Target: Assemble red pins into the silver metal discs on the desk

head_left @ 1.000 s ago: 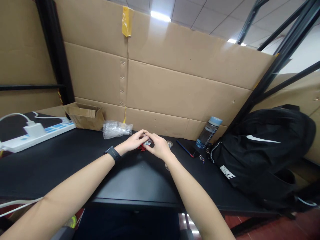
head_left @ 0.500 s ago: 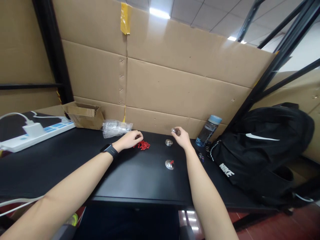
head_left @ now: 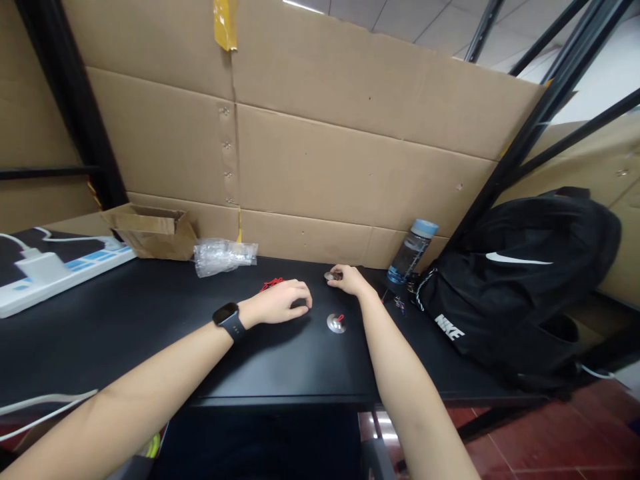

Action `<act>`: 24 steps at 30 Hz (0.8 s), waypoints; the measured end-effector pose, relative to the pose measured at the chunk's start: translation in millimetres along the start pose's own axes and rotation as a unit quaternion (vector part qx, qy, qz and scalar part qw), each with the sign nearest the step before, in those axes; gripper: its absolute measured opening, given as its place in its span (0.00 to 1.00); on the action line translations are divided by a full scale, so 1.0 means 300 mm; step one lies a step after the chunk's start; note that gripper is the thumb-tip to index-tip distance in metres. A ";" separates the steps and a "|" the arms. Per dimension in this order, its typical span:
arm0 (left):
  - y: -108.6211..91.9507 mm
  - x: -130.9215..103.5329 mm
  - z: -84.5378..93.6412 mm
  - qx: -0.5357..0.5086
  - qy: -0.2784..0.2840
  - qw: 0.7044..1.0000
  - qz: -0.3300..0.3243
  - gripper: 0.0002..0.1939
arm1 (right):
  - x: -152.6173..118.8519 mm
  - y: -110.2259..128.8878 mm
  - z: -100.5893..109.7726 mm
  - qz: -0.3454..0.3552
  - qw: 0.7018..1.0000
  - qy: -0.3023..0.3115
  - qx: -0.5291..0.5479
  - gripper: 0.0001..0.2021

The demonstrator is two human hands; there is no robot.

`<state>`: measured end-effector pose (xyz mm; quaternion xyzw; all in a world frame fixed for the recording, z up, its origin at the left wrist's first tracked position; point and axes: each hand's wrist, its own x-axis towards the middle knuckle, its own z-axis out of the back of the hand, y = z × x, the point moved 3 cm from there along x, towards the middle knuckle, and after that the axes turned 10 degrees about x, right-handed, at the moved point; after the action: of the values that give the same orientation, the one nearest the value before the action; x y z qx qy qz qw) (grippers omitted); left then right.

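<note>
My right hand (head_left: 349, 280) is closed round the edge of a small shiny metal disc, which looks like a finger cymbal (head_left: 329, 276), at the back of the black table. Its fingers partly cover the disc, and I cannot tell whether a second one lies with it. Nearer to me lies another domed finger cymbal (head_left: 336, 324) with a red cord loop on top. My left hand (head_left: 285, 300), a dark watch on its wrist, hovers left of that cymbal, thumb and fingers apart with nothing visible between them. Behind it, a heap of red cords (head_left: 271, 285) is mostly hidden.
Clear plastic wrap (head_left: 225, 256) and an open cardboard box (head_left: 155, 233) stand at the back left, beside a white power strip (head_left: 70, 277). A water bottle (head_left: 411, 253), keys (head_left: 399, 305) and a black backpack (head_left: 520, 293) are on the right. Cardboard (head_left: 350, 173) walls the back.
My left hand has moved right, off the red cords. My right hand has come down and left with its small shiny piece, to where a metal disc lay on the table.
</note>
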<state>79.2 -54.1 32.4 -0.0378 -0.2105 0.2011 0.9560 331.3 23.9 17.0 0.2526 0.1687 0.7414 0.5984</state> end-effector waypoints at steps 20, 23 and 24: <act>0.044 -0.005 -0.013 -0.003 -0.001 1.000 0.008 0.07 | -0.150 0.247 -0.042 -0.103 0.880 0.459 0.068 0.13; 0.055 -0.009 -0.013 0.000 0.001 1.000 0.017 0.07 | -0.151 0.282 -0.054 -0.030 0.894 0.444 0.060 0.07; 0.061 -0.011 -0.011 0.001 -0.004 1.000 0.026 0.06 | -0.148 0.298 -0.054 0.009 0.906 0.418 0.064 0.06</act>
<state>71.2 -38.7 25.2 -0.0418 -0.2128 0.2260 0.9497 257.1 -38.7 45.5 -0.0412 0.4478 0.7720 0.4492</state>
